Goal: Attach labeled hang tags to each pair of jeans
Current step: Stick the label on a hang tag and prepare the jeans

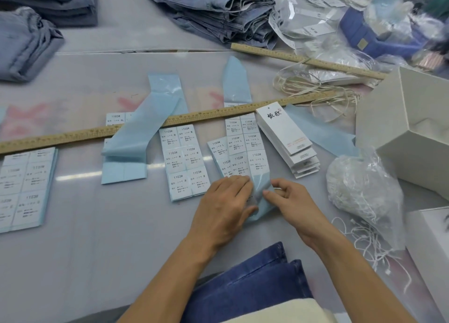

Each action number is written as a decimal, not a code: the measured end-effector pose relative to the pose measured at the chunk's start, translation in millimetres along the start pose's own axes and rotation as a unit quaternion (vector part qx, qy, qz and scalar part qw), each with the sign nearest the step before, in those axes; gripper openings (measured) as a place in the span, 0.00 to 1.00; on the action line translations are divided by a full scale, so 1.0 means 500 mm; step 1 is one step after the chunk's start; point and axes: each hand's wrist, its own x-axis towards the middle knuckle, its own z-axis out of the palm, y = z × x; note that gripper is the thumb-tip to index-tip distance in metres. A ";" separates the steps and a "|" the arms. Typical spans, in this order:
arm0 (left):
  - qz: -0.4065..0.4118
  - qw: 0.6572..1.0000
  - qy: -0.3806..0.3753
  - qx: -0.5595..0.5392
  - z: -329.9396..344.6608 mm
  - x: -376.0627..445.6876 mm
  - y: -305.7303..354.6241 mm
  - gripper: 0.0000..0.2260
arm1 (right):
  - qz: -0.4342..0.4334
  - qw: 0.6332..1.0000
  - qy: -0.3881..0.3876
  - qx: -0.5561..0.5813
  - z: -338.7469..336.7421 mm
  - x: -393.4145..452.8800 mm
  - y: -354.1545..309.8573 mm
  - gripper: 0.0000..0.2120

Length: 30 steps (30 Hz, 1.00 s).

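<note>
Hang tags (286, 138): slim white card rectangles, stiff and smooth, punched at the top, black brush characters on the top one, fanned in a slanted stack on the table (97, 225) just right of the L label strip (244, 145). Jeans: a rumpled pile of pale washed denim (213, 9) at the far edge, folded grey-blue stacks (26, 43) far left, one dark indigo pair (252, 281) folded at the near edge below the forearms.

Left hand (224, 206) flat, fingers straight and close together, pressing down on the near end of the L label strip. Right hand (289, 199) beside it, thumb and forefinger curled, pinching the glossy pale-blue backing paper (261, 189) where it curls up off that strip.

White sticker labels printed "1103#", 2 per row, on thin blue backing: M strip (185, 160) to the left, a wider sheet (25, 186) far left. Bare blue backing (136, 138) folded over itself, shiny and creased, draped across a long wooden ruler (73, 135) lying slantwise; a 2nd wooden ruler (311, 60) farther back. Tangle of flat straw-coloured strings (313, 89) behind the tags. Crinkled clear plastic bag of white cord loops (362, 184) at right, loose cords spilling toward the near edge. Pale grey cardboard box (393, 118), open, far right. Table surface smooth, grey, faintly reflective.
</note>
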 end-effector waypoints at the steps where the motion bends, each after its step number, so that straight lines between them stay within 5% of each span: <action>1: 0.006 1.000 0.005 0.006 0.000 -0.001 0.002 0.21 | 0.003 1.000 0.006 -0.004 0.000 0.002 -0.001 0.07; 5: 0.010 0.999 0.041 0.009 -0.007 -0.002 0.007 0.06 | 0.018 0.999 0.016 -0.039 0.003 0.005 -0.007 0.09; 9: 0.009 1.000 0.011 0.003 -0.015 -0.003 0.008 0.12 | 0.009 1.000 -0.005 -0.025 0.005 0.001 -0.012 0.11; 17: 0.017 0.999 0.026 0.023 -0.016 -0.008 0.015 0.09 | -0.005 0.999 -0.034 0.020 -0.003 -0.004 -0.002 0.06; 30: -0.103 0.980 -0.036 -0.168 -0.013 -0.022 0.018 0.07 | -0.081 0.995 -0.045 -0.049 -0.005 -0.015 0.033 0.10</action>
